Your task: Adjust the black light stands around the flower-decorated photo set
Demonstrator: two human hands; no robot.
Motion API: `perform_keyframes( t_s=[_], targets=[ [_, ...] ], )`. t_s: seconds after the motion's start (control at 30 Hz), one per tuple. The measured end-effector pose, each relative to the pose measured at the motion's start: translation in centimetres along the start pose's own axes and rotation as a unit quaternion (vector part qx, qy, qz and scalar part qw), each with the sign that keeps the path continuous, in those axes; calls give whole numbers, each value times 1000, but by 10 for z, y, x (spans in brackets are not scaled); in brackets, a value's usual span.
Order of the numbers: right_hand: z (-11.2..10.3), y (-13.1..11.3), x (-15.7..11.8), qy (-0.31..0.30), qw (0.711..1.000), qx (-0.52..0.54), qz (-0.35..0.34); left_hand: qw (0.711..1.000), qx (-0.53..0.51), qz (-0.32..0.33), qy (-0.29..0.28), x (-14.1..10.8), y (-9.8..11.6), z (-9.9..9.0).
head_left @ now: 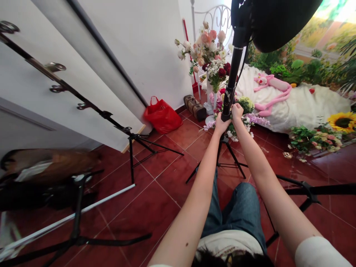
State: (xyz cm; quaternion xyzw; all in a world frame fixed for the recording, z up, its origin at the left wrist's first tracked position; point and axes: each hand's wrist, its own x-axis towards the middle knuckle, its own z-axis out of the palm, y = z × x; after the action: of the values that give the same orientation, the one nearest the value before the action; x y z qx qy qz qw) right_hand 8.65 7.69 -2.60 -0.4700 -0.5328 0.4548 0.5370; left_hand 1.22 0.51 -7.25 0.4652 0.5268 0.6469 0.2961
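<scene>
Black metal is what both hands are occupied with in the head view: a tall light stand with a slim black pole (237, 61) is held in front of the body. The left hand (221, 125) is wrapped around the pole just under its thick collar, where weight from above could best be borne. The right hand (237, 111) is curled closed against the collar's side, seemingly around a locking knob; since the fingers cover that spot, the exact part cannot be told. Such a two-handed grip is probably called for by the broad black lamp head (278, 22) at the top, by which the stand would be made top-heavy. Its thin tripod legs (235, 157) are splayed on the glossy red tiled floor (169, 178), presumably for a wide footing.

Beyond the stand, pink, white and dark red flowers (208, 44) are massed beside a draped cream cloth (302, 109). On the cloth a long-limbed pink plush toy (278, 84) is laid, and a yellow sunflower (342, 121) is set near its right edge, as if for display. By the white wall, a shiny red plastic bag (164, 116) is placed near a brown trunk-shaped case (195, 107). To the left, metal spring clips (55, 66) are fixed along a slanting dark bar (72, 89), likely so that sheet material can be gripped.
</scene>
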Motion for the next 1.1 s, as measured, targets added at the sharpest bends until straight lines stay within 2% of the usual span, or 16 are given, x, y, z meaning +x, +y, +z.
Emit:
perform_keyframes(
  t_s=[0.1,0.2,0.3,0.4,0.47,0.63,0.73,0.83,0.9,0.97,1.03,1.1],
  targets=[
    [-7,-4,-18,54,998,9,-6,1000,-6,-1,3,-1,1,2],
    [-31,1,-54,44,997,57,32,1000,-11,1,-1,-3,2,2],
    [-79,16,-100,-31,993,61,99,1000,-4,-2,0,-4,4,2],
    [-143,32,-147,-54,989,38,129,1000,-4,-1,2,-5,4,1],
    [-187,39,-177,-27,989,20,144,1000,-7,1,-2,-5,4,1],
    [-281,44,-250,107,981,1,161,1000,8,4,4,-1,2,2],
    [-320,42,-289,166,974,-8,156,999,27,-3,20,1,3,3],
    [-347,38,-317,210,965,2,158,998,58,-5,39,-5,6,5],
    [-360,34,-330,241,957,12,159,990,126,-18,68,-17,7,9],
    [-372,29,-339,270,950,20,153,967,220,-30,128,-34,8,20],
    [-381,23,-345,289,946,32,143,934,284,-61,207,-54,8,39],
    [-389,17,-350,303,942,49,138,905,294,-138,273,-76,7,67]
  ],
)
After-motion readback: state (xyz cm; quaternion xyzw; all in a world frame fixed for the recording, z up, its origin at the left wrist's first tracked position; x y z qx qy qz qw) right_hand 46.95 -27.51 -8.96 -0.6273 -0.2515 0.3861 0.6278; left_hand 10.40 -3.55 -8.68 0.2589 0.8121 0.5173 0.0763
